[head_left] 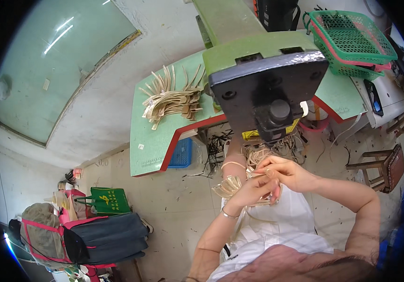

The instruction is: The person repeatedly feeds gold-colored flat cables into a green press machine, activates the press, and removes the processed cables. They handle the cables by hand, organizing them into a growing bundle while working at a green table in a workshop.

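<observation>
- One left hand (253,191) curls closed round pale straps (229,187) over the lap (284,221).
- Right hand (293,175) pinched nearly shut; its hold, I cannot tell.
- Straps look light, bendy, slick; grip mid-length.

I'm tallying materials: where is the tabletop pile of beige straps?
In the head view, the pile of beige straps lies up and left of centre on the green tabletop, just left of the green-and-black machine.

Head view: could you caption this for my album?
Bare hands close together at pale strips, before a green and black machine.
</observation>
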`<state>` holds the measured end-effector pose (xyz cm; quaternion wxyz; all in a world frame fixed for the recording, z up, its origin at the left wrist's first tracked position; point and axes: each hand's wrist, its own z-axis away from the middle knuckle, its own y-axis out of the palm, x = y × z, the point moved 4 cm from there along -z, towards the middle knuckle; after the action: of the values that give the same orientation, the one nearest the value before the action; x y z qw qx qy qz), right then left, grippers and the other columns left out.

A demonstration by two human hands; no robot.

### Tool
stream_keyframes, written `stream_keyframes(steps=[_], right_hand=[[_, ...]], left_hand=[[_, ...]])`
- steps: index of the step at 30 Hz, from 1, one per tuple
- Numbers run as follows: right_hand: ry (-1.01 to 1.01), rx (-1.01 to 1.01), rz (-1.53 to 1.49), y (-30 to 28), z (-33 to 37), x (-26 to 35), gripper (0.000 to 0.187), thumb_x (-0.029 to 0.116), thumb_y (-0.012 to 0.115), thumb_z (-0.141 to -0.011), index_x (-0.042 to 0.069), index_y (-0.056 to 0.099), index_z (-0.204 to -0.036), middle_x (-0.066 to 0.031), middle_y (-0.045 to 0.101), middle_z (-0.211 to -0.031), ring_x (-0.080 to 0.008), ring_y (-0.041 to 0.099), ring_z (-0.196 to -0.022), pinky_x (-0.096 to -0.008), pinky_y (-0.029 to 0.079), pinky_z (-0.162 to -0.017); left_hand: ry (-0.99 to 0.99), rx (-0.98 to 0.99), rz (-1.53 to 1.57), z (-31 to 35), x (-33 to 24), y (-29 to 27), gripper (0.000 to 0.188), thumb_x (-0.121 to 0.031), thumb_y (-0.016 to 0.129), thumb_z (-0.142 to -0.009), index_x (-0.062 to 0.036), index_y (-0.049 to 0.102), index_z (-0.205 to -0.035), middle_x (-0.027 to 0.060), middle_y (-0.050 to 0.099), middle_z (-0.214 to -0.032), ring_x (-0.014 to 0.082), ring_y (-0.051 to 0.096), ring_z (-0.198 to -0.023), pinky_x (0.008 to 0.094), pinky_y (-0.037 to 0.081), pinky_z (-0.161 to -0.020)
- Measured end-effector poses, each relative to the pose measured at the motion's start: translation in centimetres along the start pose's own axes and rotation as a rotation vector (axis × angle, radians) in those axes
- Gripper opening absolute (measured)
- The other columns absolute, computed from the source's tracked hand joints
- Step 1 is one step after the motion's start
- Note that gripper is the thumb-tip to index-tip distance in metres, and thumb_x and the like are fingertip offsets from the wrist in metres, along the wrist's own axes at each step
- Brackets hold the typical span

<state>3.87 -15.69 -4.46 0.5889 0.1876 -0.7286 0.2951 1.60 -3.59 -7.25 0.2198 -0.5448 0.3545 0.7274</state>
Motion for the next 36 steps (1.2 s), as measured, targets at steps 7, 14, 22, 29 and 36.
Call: stream_keyframes(steps=[7, 14, 22, 29, 36], right_hand=[[0.425, -0.174, -0.389, -0.5, 1.7, -1.8, 0.029, 0.024, 0.051, -0.094, -0.002, 0.064, -0.100, -0.0050, 0.063, -0.087, -0.0095, 0.058, -0.081, -0.0241, 0.044, -0.078], [0.502, -0.206, -0.337, -3.1, 2.2, 1.4, 0.032, 0.028, 0.053, -0.092, 0.000, 0.064, -0.083, -0.0050, 0.063, -0.071, -0.0084, 0.058, -0.067, -0.0233, 0.045, -0.065], [0.589, -0.276, -0.871, -5.8, 2.3, 3.1, 0.044, 0.037, 0.040, -0.097, 0.000, 0.057, -0.079, -0.0032, 0.055, -0.068, -0.0076, 0.043, -0.048, -0.0212, 0.031, -0.041], [0.420, -0.267, -0.322, -7.1, 1.5, 5.7, 0.028, 0.024, 0.052, -0.094, 0.003, 0.057, -0.076, 0.0038, 0.043, -0.053, -0.0024, 0.034, -0.042, -0.0202, 0.025, -0.038], [0.376, -0.260, -0.274, -6.7, 0.3, 5.7, 0.019, 0.015, 0.053, -0.092, 0.000, 0.061, -0.084, 0.0022, 0.051, -0.057, -0.0018, 0.038, -0.045, -0.0195, 0.030, -0.039]], left_hand=[[0.095, -0.195, 0.065, -0.1, -1.7, -0.3, 0.028, -0.023, 0.048, -0.096, -0.0026, 0.059, -0.080, 0.0007, 0.058, -0.067, 0.0053, 0.051, -0.053, 0.0178, 0.034, -0.047], [0.166, -0.630, -0.432, 1.1, -3.9, -1.5, 0.011, -0.006, 0.061, -0.087, 0.0045, 0.064, -0.091, 0.0016, 0.058, -0.072, 0.0046, 0.052, -0.056, 0.0181, 0.039, -0.047], [0.375, -0.638, -0.212, 0.4, -5.0, -1.2, 0.014, -0.006, 0.060, -0.087, 0.0060, 0.066, -0.084, 0.0046, 0.060, -0.071, 0.0054, 0.051, -0.050, 0.0173, 0.038, -0.045], [0.305, -0.700, 0.071, -0.2, -5.9, -0.8, 0.018, -0.008, 0.059, -0.088, 0.0085, 0.066, -0.086, 0.0059, 0.059, -0.070, 0.0047, 0.045, -0.045, 0.0177, 0.031, -0.042], [0.385, -0.732, 0.039, 0.9, -5.3, -1.0, 0.018, -0.008, 0.057, -0.089, 0.0065, 0.067, -0.089, 0.0043, 0.060, -0.075, 0.0031, 0.045, -0.049, 0.0172, 0.033, -0.044]])
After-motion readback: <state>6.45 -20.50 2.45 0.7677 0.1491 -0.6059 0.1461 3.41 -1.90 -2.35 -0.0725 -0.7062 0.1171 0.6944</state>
